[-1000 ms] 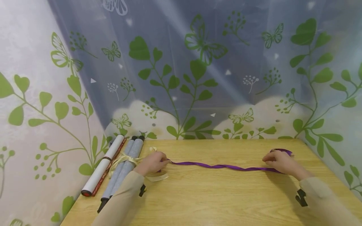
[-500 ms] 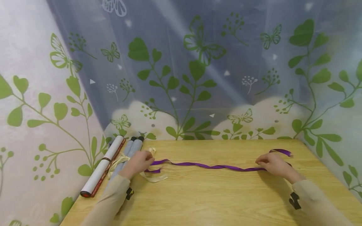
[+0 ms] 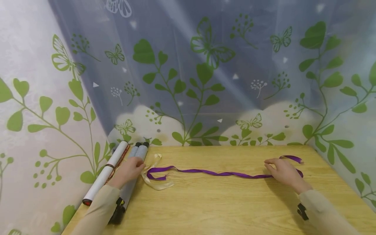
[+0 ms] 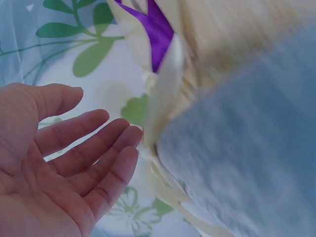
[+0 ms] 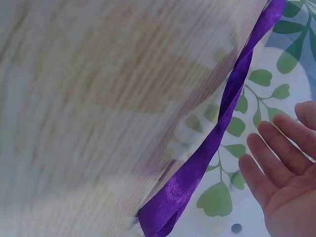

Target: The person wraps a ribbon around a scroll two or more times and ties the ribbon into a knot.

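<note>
A purple ribbon lies twisted across the table, its left end folded back over a cream ribbon. My left hand is over the grey rolls, which the cream ribbon ties. In the left wrist view that hand has relaxed, parted fingers beside the grey roll and holds nothing. My right hand hovers over the right part of the purple ribbon. The right wrist view shows this hand with loosely extended fingers, apart from the purple ribbon.
Left of the grey rolls lies a white roll with a brown band, and a red patterned strip runs along it. A patterned cloth backdrop rises behind the wooden table.
My left hand has let go of the purple ribbon's left end and moved left over the grey rolls. My right hand has shifted slightly left, uncovering more ribbon at the right.
</note>
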### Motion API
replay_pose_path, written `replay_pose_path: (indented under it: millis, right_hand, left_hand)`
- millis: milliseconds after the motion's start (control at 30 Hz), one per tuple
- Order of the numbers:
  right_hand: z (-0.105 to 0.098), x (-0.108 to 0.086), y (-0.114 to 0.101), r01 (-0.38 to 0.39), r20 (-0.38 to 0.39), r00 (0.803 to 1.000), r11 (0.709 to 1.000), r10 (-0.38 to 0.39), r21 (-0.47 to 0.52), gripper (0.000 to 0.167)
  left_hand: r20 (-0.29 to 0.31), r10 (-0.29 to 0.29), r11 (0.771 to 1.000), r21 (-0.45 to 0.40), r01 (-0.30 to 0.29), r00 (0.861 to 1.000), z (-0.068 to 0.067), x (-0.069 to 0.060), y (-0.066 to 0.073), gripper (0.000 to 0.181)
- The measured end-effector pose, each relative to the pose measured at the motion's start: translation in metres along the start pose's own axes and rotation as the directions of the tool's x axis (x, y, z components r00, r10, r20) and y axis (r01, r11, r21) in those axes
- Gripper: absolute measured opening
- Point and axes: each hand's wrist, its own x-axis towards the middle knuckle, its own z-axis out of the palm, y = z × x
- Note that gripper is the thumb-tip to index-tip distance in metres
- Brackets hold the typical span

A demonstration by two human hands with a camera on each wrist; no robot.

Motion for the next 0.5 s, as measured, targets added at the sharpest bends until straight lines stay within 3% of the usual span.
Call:
replay_pose_path:
  millis: [167, 400, 500]
  right_hand:
    - [0.002, 0.000, -0.006, 0.024, -0.016, 1.000, 0.998, -0.024, -0.054, 0.035]
    - [0.005, -0.001, -0.012, 0.069, 0.055, 0.997, 0.992, -0.063, -0.110, 0.043]
    - [0.006, -0.002, -0.014, 0.065, 0.063, 0.996, 0.992, -0.059, -0.106, 0.045]
  left_hand:
    - [-0.029, -0.019, 0.999, 0.040, 0.020, 0.999, -0.008, -0.009, -0.017, 0.022]
    - [-0.078, -0.034, 0.998, 0.056, 0.038, 0.996, -0.021, -0.019, -0.041, 0.029]
    - [-0.106, -0.029, 0.995, 0.091, 0.039, 0.994, -0.025, -0.024, -0.053, 0.024]
